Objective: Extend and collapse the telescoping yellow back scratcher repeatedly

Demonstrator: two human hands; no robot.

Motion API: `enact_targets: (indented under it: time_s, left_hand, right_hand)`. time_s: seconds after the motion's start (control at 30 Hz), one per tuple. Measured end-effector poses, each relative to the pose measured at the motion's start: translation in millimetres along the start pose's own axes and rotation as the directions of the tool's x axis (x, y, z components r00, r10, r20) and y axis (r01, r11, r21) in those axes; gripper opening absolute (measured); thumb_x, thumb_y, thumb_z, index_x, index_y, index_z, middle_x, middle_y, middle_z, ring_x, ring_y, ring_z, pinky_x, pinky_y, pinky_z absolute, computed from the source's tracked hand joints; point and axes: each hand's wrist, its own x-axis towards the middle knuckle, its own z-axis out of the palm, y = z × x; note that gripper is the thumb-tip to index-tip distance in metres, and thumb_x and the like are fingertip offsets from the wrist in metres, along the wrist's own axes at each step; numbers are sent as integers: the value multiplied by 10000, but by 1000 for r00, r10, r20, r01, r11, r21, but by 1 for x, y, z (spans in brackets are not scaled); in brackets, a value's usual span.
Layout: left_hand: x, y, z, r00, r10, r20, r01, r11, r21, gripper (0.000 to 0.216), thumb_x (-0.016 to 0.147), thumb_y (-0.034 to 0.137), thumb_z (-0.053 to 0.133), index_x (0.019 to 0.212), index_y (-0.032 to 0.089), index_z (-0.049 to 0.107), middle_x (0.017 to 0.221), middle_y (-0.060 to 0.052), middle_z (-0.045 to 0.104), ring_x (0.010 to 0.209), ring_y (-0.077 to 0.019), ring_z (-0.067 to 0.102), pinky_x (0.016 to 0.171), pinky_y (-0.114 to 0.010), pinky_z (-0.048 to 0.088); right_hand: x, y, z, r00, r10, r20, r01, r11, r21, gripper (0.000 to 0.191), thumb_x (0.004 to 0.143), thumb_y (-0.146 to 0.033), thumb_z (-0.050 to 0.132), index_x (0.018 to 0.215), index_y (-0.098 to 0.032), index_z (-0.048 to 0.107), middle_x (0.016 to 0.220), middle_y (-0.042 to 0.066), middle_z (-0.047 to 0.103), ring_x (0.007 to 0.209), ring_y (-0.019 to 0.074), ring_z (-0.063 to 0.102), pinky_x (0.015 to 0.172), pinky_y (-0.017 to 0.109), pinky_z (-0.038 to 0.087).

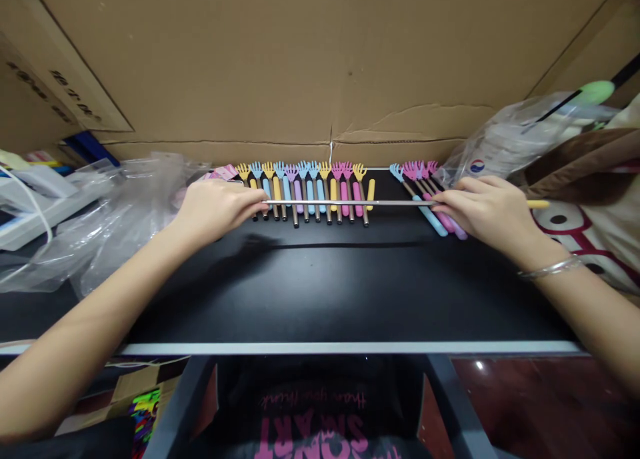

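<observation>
Head view: both hands' fingers (255, 206) pinch the extended back scratcher (350, 202) at its ends, held level between them.

Left hand (217, 206), right hand (487, 209) outstretched, fingers pinched, palms down.

A flattened cardboard sheet (310, 59) is standing behind the black table (320, 292), crumpled clear plastic bags (110, 212) are lying at left, another bag (505, 139) at right.

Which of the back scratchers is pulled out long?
The yellow-handled scratcher held crosswise between left hand and right hand; the others lie collapsed.
</observation>
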Motion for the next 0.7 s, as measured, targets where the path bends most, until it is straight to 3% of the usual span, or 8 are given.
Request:
enact_targets:
  time_s: [0.23,0.43,0.6,0.7]
  left_hand:
    - [-12,-16,4,999,-40,-9,40,999,-14,393,949,438,360,807,249,674,793,-51,724,750,-219,646,517,-287,237]
    - [-14,-17,5,995,-100,19,101,992,-78,370,941,440,373,866,267,692,868,-49,726,804,-221,643,544,-289,257]
    - [-16,-21,5,988,-145,46,150,981,-120,360,948,444,379,995,267,689,1003,-42,704,926,-215,616,571,-274,286]
    - [-20,-27,2,976,-207,60,213,969,-125,370,946,481,391,1061,263,668,1048,-27,670,919,-192,592,558,-249,275]
  right_hand:
    - [-20,22,9,993,-37,-111,22,990,-138,392,942,-414,415,793,-165,679,695,57,574,642,147,445,620,261,320]
    - [-21,21,13,978,-79,-192,45,984,-174,351,934,-389,435,809,-162,673,655,40,549,609,155,440,586,260,316]
    - [-23,19,18,992,-49,-115,43,997,-57,396,951,-407,364,823,-174,659,715,57,623,642,177,517,617,279,360]
    - [-25,22,18,996,41,-80,-34,996,85,414,947,-455,349,876,-181,651,781,70,674,705,190,577,662,290,394]
